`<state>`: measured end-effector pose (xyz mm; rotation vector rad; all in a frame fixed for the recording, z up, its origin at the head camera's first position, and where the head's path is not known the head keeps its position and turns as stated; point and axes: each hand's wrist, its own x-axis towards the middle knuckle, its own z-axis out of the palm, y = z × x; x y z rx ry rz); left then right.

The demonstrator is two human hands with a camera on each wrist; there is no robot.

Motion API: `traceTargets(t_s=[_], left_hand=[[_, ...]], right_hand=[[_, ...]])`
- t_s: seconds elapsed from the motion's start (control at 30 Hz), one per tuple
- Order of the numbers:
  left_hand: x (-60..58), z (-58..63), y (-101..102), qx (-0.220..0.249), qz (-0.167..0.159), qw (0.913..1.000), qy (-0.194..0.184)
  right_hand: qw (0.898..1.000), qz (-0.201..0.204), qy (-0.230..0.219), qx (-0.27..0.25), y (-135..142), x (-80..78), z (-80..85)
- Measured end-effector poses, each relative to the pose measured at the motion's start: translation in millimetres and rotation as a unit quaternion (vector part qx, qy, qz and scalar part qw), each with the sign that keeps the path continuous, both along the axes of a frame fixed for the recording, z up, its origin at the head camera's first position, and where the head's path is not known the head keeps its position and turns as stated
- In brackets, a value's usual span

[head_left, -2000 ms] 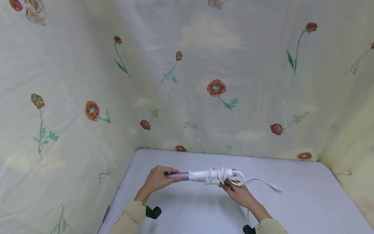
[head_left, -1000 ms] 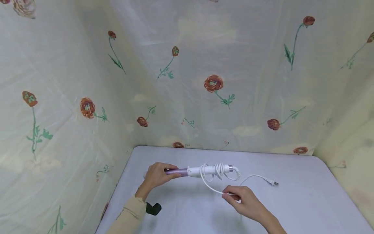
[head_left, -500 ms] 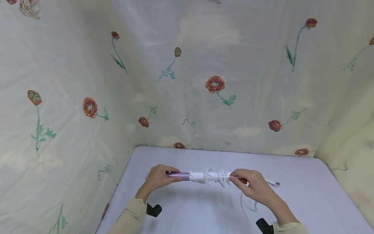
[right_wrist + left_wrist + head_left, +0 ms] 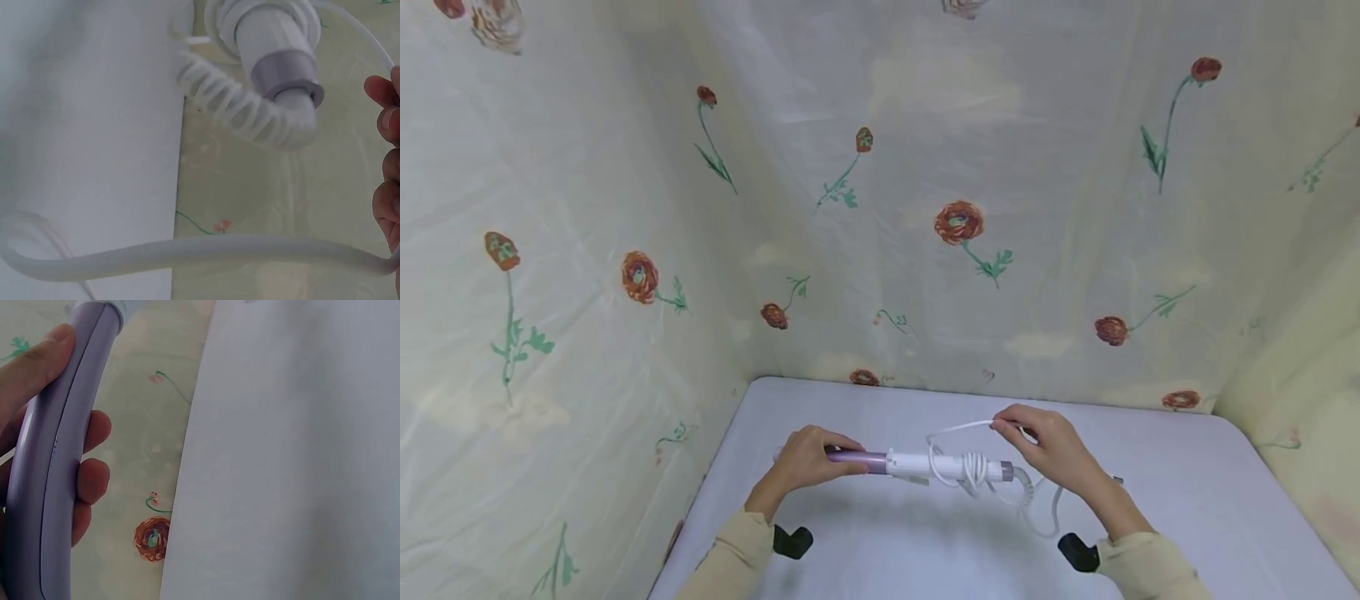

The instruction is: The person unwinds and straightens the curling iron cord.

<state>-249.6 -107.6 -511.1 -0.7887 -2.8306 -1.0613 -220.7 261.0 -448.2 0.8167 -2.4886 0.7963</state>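
A purple and white hair styling iron is held level above the table. My left hand grips its purple end; the left wrist view shows the thumb along the purple body and fingers curled round the far side. White cord is wound in several loops round the white handle. My right hand pinches a length of that cord, raised above and behind the handle's right end. In the right wrist view, the handle's end has a ribbed cord sleeve, and slack cord sags below.
The white-covered table has rounded back corners. Flower-printed curtains hang close behind it and at both sides. The plug shows just past my right forearm, mostly hidden. A dark strap piece sits at my right sleeve.
My right hand, with the cord pinched, swung from below the iron up to its right end, then above and behind it. My left hand keeps its grip on the iron, nearly unmoved.
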Motion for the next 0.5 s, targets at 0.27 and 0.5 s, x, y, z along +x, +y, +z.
traceTargets(t_s=[0.27,0.5], left_hand=[[2.0,0.8,0.4,0.026,-0.016,0.9989,-0.037],[5.1,2.6,-1.9,0.033,-0.021,0.9985,-0.038]], right_hand=[[0.994,-0.038,-0.094,0.03,5.1,-19.2,-19.4],[0.982,-0.046,-0.175,0.059,5.7,-26.7,-45.8]])
